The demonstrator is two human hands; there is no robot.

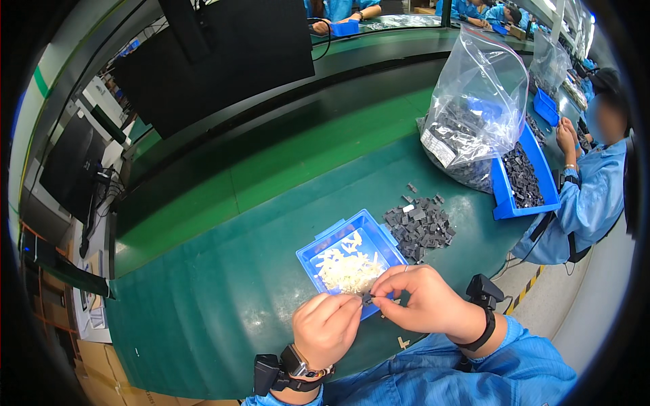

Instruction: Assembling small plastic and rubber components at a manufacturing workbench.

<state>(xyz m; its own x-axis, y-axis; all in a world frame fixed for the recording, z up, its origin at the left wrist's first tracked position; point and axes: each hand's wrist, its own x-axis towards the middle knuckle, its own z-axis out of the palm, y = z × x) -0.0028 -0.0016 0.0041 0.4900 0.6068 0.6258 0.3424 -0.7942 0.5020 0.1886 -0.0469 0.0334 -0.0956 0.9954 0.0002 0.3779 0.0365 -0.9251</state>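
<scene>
Both my hands meet over the near edge of a shallow blue tray (pixel 308 260) that holds many small cream-coloured pieces (pixel 349 271). Between my fingertips is a small dark plastic part (pixel 367 298). My left hand (pixel 327 328) pinches it from the left, fingers curled together. From the right, thumb and forefinger of my right hand (pixel 423 298) close on the same part. Its exact shape is mostly hidden by the fingers. Just beyond my right hand lies a loose pile of dark grey plastic parts (pixel 420 230), with one white piece on top.
A clear plastic bag (pixel 467 128) full of dark parts stands at the back right, against a blue bin (pixel 501 196) of similar parts. A few cream scraps (pixel 403 343) lie near my right forearm. A co-worker (pixel 582 183) sits at the right. A black monitor (pixel 217 68) stands at the far left.
</scene>
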